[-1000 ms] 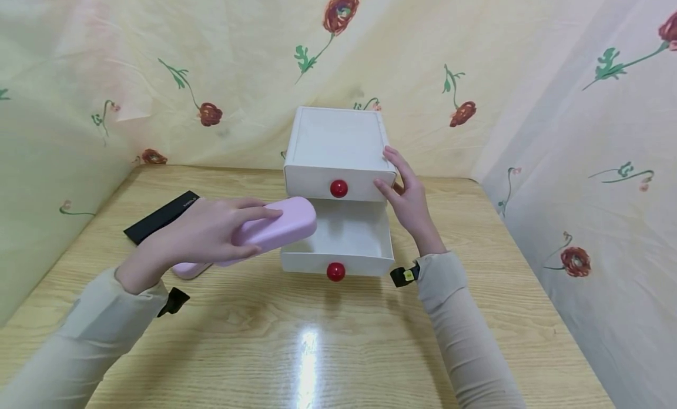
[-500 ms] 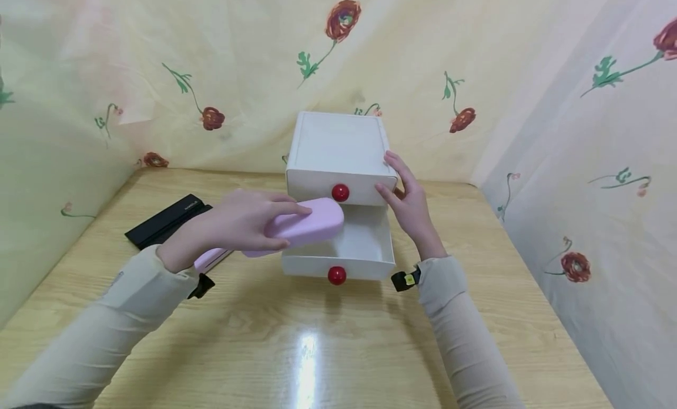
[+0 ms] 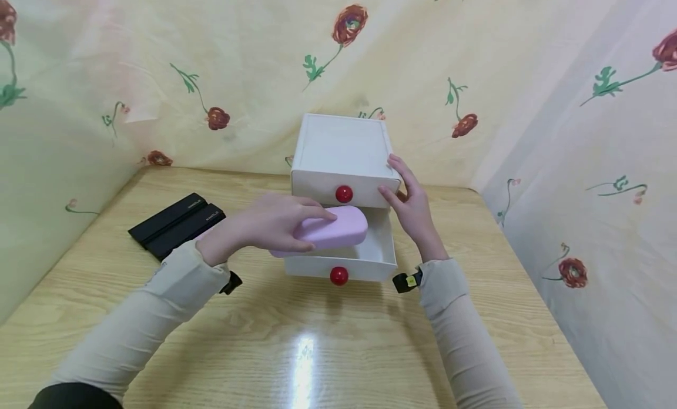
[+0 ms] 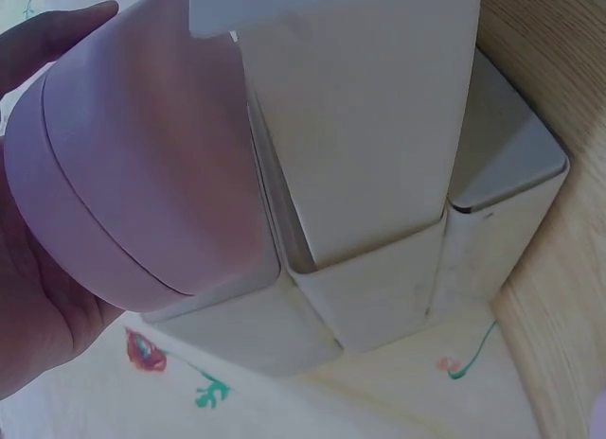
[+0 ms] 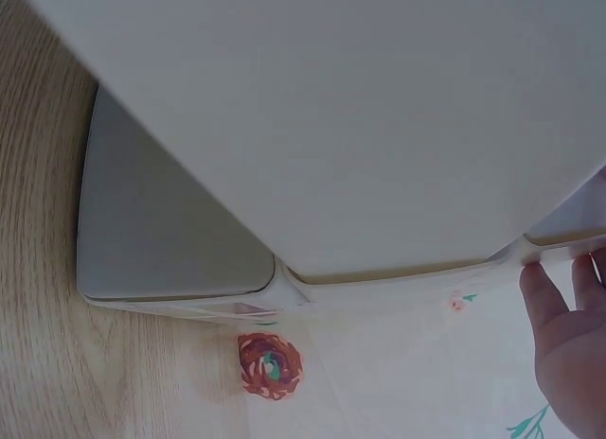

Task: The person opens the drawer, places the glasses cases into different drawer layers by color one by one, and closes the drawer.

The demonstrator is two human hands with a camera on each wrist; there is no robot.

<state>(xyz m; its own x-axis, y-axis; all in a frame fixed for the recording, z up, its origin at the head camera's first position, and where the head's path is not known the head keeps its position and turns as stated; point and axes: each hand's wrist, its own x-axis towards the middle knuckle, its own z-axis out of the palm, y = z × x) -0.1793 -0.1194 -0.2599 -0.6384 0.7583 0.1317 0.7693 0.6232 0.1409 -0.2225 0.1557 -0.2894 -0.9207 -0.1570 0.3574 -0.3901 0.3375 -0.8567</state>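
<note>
Your left hand grips the pink oblong hard-shell glasses case from above, fingers curled over its top and thumb on the near side. The case sits at a slight slant over the pulled-out lower drawer of the small white two-drawer box: its right end is w/in the drawer's opening, its left end sticks out past the drawer's left wall, under your palm. Can't tell if it touches the drawer floor. In the left wrist view the case fills the left half, pressed close to the white box wall, w/ your palm wrapped under it.

Your right hand rests on the box's right front corner, fingers fairly straight and spread; fingertips touch the top edge and the side, thumb near the upper drawer's front. It holds nothing. The right wrist view shows the fingertips at the white edge.

The upper drawer is closed; its round red knob is just above the case. The lower drawer's red knob is just below and in front of the case.

Two flat black rectangular boxes lie side by side on the light wood-grain worktop, well to the left of your left hand.
</note>
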